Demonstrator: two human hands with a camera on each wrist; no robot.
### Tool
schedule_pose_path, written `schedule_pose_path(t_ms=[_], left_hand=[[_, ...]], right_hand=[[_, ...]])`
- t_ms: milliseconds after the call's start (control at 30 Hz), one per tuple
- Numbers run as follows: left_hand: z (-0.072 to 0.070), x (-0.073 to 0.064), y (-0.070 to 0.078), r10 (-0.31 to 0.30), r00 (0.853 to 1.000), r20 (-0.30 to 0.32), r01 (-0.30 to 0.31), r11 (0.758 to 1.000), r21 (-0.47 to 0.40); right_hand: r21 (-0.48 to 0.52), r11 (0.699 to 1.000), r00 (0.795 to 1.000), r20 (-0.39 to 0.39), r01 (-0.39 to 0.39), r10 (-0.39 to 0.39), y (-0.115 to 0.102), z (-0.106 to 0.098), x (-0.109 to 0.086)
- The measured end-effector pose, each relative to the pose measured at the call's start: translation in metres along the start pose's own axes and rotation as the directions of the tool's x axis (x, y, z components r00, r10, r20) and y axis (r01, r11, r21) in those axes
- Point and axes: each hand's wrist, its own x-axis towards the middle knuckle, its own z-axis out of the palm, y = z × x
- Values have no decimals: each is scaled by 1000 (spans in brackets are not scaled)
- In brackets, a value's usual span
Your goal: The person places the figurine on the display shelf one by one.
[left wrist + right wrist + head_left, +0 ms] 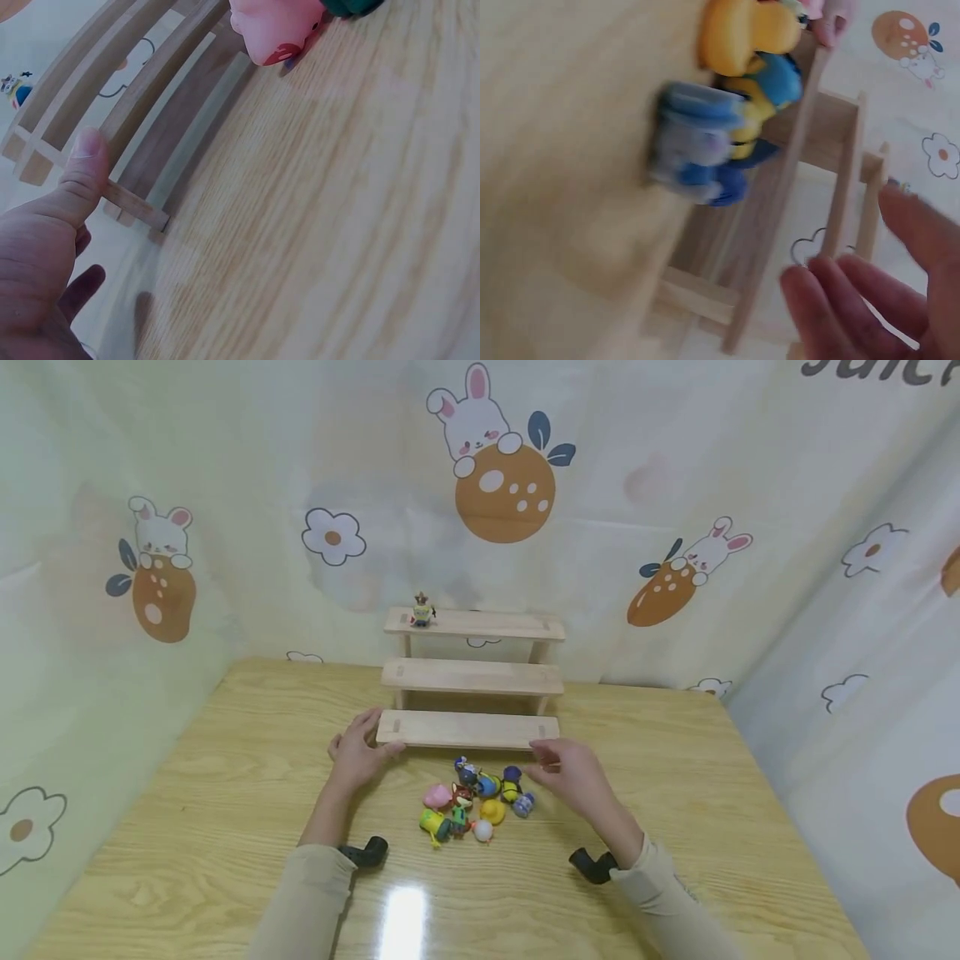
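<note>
A three-tier wooden display stand (468, 729) stands at the back of the table. My left hand (360, 753) rests at the left end of its lowest board; in the left wrist view the thumb (88, 154) lies straight against it, other fingers partly hidden. My right hand (573, 774) hovers by the lowest board's right end, fingers loosely bent and holding nothing. Between the hands lies a cluster of small toy figures, including a pink pig (437, 796), a yellow duck (492, 812), a fox figure (461, 796) and a blue-grey figure (694, 142). A small yellow figure (422, 610) stands on the top board's left end.
A printed cloth (645, 485) hangs behind and beside the wooden table (225, 827). Black curved wrist mounts (367, 853) stick out from both cuffs. Light glares on the tabletop near the front.
</note>
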Motion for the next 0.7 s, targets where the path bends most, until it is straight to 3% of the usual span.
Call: schedule_pose_path(t_ms=[200, 333, 500, 700], left_hand=[[0, 0, 0, 3, 1000, -6, -3, 1000, -4], [-1, 1, 0, 4, 1000, -6, -4, 1000, 6], [-1, 0, 1, 3, 1000, -7, -3, 1000, 10], [-1, -1, 2, 0, 1000, -2, 0, 1000, 17]], right_hand=[[-50, 999, 992, 123, 19, -12, 11, 13, -17], [-134, 983, 985, 140, 123, -104, 16, 21, -21], [-201, 948, 961, 177, 246, -212, 17, 26, -20], [-224, 940, 953, 221, 256, -207, 19, 31, -19]])
